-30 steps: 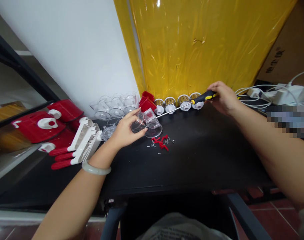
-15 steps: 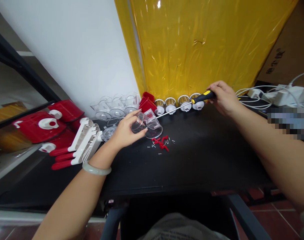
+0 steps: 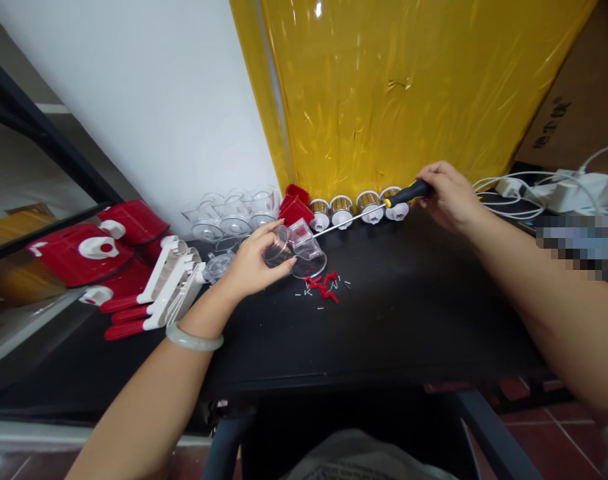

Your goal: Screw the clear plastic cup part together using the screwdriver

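Note:
My left hand (image 3: 249, 267) grips a clear plastic housing (image 3: 299, 250) lying on its side on the black table (image 3: 384, 320). My right hand (image 3: 447, 193) is closed around the black and yellow handle of a screwdriver (image 3: 379, 207). Its long shaft points left, with the tip inside the clear housing. Small red clips (image 3: 324, 285) and tiny screws lie scattered just right of the housing. A pale bangle sits on my left wrist.
Clear housings (image 3: 234, 213), red pieces (image 3: 294, 203) and a row of gold-and-white drum parts (image 3: 357, 205) line the back edge. White-and-red handles (image 3: 159, 287) and red bases (image 3: 84, 250) lie at left. White cables and adapters (image 3: 544, 190) lie at right before yellow film.
The screwdriver handle has turned slightly in my right hand, its yellow stripe rolling out of sight. My left hand and the housing have stayed put.

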The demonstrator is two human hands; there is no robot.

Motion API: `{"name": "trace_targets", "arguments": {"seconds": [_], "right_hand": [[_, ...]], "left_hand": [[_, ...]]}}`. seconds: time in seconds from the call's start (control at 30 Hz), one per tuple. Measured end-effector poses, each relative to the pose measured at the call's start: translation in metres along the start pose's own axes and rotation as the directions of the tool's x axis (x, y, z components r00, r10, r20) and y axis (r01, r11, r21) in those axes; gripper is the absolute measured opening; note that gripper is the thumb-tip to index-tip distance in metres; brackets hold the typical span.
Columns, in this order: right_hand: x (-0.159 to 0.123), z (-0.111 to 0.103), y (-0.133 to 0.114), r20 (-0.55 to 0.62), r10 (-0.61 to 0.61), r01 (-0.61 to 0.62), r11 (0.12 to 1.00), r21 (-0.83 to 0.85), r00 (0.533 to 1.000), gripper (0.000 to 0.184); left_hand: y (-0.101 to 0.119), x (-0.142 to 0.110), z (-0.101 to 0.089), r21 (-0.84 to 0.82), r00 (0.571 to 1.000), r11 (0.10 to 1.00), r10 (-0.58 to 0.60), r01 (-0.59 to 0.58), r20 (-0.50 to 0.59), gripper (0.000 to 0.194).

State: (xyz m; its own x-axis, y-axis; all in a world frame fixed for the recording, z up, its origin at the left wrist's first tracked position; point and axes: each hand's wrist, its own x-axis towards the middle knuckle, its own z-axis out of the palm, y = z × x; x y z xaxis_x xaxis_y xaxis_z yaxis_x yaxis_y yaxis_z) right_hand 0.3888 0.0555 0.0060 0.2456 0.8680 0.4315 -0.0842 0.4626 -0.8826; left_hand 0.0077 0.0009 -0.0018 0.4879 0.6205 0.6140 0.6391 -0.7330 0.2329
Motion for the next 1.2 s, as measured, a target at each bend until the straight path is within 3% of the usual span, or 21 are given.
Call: {"name": "trace_targets", "arguments": {"seconds": [0.13,0.2,0.3,0.37,0.47,0.57,0.7,0.77,0.9,1.03,1.2], "right_hand": [[-0.007,0.000,-0.009,0.154,0.062,-0.092,0.976,0.196,0.986,0.018],[-0.006,-0.001,-0.008,0.137,0.064,-0.086,0.982,0.166,0.989,0.017],[-0.001,-0.001,-0.001,0.052,0.023,-0.023,1.000,-0.008,0.998,0.036],[0.002,-0.001,0.003,0.015,-0.006,0.008,0.996,-0.089,1.000,0.033],[0.001,-0.002,0.002,0.033,-0.031,0.031,0.999,0.008,0.999,0.020],[-0.001,-0.004,-0.002,0.107,-0.045,0.033,0.992,0.118,0.993,0.019],[0.002,-0.006,0.001,0.043,-0.010,0.014,0.997,-0.079,0.999,0.048],[0.004,-0.006,0.004,-0.004,-0.015,0.014,0.987,-0.158,1.000,0.047],[0.001,-0.002,0.000,0.019,-0.039,0.038,0.997,0.062,0.999,0.020],[-0.004,-0.001,-0.008,0.102,-0.029,0.008,0.981,0.194,0.994,0.018],[0.002,-0.003,0.000,0.015,-0.007,0.008,0.996,-0.084,1.000,0.045]], "left_hand": [[0.000,0.000,0.000,0.008,1.000,1.000,-0.001,0.001,0.001,0.020],[0.000,0.000,0.000,0.007,1.000,1.000,-0.001,0.001,0.004,0.019],[0.000,0.000,0.000,-0.002,1.000,1.000,0.004,-0.004,-0.001,0.019],[0.000,0.000,0.000,0.000,1.000,1.000,0.005,-0.005,-0.005,0.019],[0.000,0.000,0.000,0.013,1.000,1.000,-0.006,0.006,0.001,0.020],[0.000,0.000,0.000,0.011,1.000,1.000,-0.003,0.003,-0.001,0.020],[-0.001,0.000,0.000,0.007,1.000,1.000,0.010,-0.010,-0.008,0.021],[0.000,0.000,0.000,0.004,1.000,1.000,0.005,-0.005,-0.003,0.021],[0.000,0.000,0.000,-0.001,1.000,1.000,-0.011,0.011,0.002,0.021],[0.000,0.000,0.000,0.004,1.000,1.000,-0.012,0.012,0.001,0.022],[0.000,0.000,0.000,0.002,1.000,1.000,-0.010,0.010,-0.004,0.022]]}}
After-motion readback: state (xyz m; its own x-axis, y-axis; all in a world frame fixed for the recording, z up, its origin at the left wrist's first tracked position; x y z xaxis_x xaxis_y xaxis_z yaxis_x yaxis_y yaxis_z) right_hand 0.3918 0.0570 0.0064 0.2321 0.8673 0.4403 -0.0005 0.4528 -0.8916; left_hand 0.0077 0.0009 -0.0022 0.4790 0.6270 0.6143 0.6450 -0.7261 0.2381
